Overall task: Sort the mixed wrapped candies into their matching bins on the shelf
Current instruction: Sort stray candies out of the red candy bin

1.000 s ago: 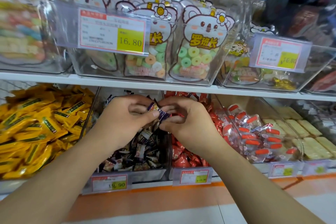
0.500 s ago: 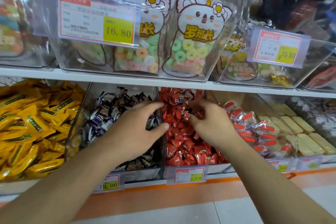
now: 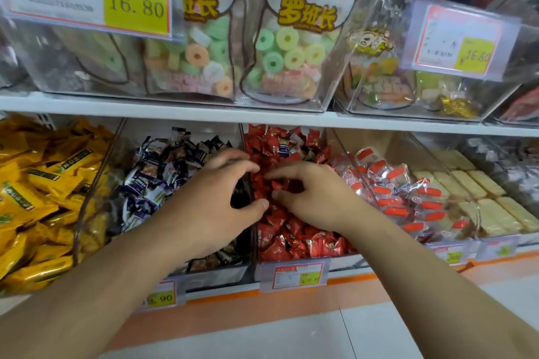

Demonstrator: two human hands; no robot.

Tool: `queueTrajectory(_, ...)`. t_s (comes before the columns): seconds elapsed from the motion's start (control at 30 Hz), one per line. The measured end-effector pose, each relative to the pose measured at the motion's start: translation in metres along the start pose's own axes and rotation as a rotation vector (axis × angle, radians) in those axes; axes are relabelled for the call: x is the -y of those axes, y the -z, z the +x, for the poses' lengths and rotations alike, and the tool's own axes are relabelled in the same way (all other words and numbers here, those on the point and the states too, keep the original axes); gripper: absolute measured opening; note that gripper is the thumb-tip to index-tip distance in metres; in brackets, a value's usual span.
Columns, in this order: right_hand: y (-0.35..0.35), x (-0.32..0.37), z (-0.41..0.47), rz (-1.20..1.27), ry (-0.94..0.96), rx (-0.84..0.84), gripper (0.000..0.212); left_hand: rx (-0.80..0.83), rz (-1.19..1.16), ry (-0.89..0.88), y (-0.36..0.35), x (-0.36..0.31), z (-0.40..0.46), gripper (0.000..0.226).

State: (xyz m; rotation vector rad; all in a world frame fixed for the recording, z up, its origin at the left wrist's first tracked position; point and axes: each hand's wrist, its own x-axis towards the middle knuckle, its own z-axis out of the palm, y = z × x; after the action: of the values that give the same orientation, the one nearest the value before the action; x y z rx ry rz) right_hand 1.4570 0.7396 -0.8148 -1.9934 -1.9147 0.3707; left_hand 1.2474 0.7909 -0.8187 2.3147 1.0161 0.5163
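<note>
- Two stray dark-wrapped candies [image 3: 284, 146] visible near back of red candy bin [image 3: 294, 271], sitting on top of red wrappers; possibly a third darker one beside them, too blurred to confirm.
- Matching dark candy bin [image 3: 215, 269] directly left, sharing a clear divider with red bin.
- Purple-wrapped piece pinched between both hands a second ago now gone from the fingers; presumably dropped into dark bin, exact spot not identifiable in the pile.
- Left hand [image 3: 215, 201] over the divider, fingers spread and loosely curved, thumb tip toward red side, nothing gripped.
- Right hand [image 3: 315, 198] down on red pile, fingers bent and raking among wrappers; whether a piece is pinched under the fingertips cannot be told.
- Since half a second ago, both hands closer together over front-middle of red bin, camera closer in.
- Reads as: one sort cycle done, hunting for next misfit.
- Neighbours: yellow packets [image 3: 38, 192] far left, orange-capped clear packs [image 3: 408, 201] right, pale bars [image 3: 490, 204] beyond, ring-candy bags [image 3: 291, 61] on upper shelf.
</note>
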Motion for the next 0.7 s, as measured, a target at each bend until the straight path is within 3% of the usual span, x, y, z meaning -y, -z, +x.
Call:
queueTrajectory(0.13,0.015,-0.001,0.0,0.082,-0.046,0.013,0.026,-0.014,-0.009,-0.01,0.0,0.001,0.0,0.06)
queueTrajectory(0.33,0.008,0.001,0.031,0.023,-0.106,-0.386,0.018,-0.026,-0.02,-0.023,-0.001,0.002,0.0,0.059)
queueTrajectory(0.53,-0.005,-0.022,0.071,-0.081,-0.274,-0.25,0.048,-0.029,-0.014,-0.033,-0.003,0.004,0.0,0.057)
queueTrajectory(0.7,-0.013,-0.032,0.08,-0.042,-0.316,-0.231,0.05,-0.024,-0.023,-0.036,-0.003,0.005,0.001,0.055)
